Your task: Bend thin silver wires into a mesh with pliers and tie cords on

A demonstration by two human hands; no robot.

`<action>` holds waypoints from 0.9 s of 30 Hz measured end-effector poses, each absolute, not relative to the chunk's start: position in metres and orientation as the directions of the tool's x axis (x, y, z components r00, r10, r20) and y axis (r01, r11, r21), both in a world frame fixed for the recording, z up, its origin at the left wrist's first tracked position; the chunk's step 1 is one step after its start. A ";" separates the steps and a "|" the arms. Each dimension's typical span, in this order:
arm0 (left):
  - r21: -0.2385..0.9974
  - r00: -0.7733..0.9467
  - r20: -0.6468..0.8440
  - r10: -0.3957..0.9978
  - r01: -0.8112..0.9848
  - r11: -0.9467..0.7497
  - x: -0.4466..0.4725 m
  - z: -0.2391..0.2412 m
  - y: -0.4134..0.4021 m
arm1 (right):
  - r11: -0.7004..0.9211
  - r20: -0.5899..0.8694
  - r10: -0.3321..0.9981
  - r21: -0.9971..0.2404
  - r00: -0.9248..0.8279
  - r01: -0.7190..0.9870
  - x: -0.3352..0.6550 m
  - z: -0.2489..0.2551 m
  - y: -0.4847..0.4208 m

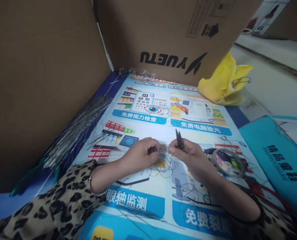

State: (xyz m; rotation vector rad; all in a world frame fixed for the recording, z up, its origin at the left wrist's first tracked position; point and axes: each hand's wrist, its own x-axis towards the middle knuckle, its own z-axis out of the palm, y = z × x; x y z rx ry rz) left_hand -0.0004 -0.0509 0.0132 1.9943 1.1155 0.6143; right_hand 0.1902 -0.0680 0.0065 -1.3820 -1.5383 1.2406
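Over the middle of a printed poster [169, 200], my two hands are close together. My right hand [191, 155] is closed around small dark pliers [180, 139], whose narrow jaws point up and away from me. Its thumb and forefinger pinch close to my left fingertips. My left hand [140, 153] is closed, thumb and fingers pressed together; a small dark reddish bit shows in its curl, too blurred to name. Thin bent wires [167, 168] loop out just below and between the hands.
Long straight wires [73, 128] lie in a bundle on the left. A tape roll [242, 166] sits beside my right wrist. Cardboard walls [128, 30] stand left and behind. To the right are a yellow bag [218, 81] and a teal box [276, 156].
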 end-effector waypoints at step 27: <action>0.877 0.444 0.147 0.884 0.355 -0.324 -0.009 0.035 -0.048 | 0.134 -0.033 0.914 -0.917 -0.405 0.376 0.177 0.028 -0.051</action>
